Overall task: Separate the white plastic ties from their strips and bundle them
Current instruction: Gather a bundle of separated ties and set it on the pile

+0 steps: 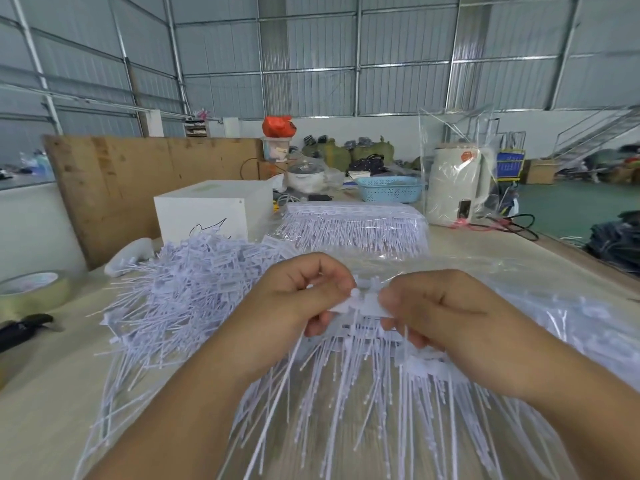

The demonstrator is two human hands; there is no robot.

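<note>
Two hands are working the near strip [363, 306]: you are pinching it with your left hand [294, 306] and right hand [446, 317], so be twisting close to the joint, dropping ties onto the left pile [194, 282], the wrapped stack [353, 226] waiting farther off.

- On the pale wooden worktop [52, 393], at centre left: loose heap of separated white plastic ties [187, 285].
- Behind that heap: white cardboard box [211, 209]; right of the box, flat stack of uncut white tie strips under clear film [353, 226].
- Behind the stack: blue perforated plastic basket [389, 188]; to its right, white kettle inside a clear plastic bag [457, 185].
- At the left edge: roll of tan packing tape [33, 292], black-handled tool [24, 329] in front of it.
- Nearest, between both hands: strip of white ties [363, 303], more strips lying below.
</note>
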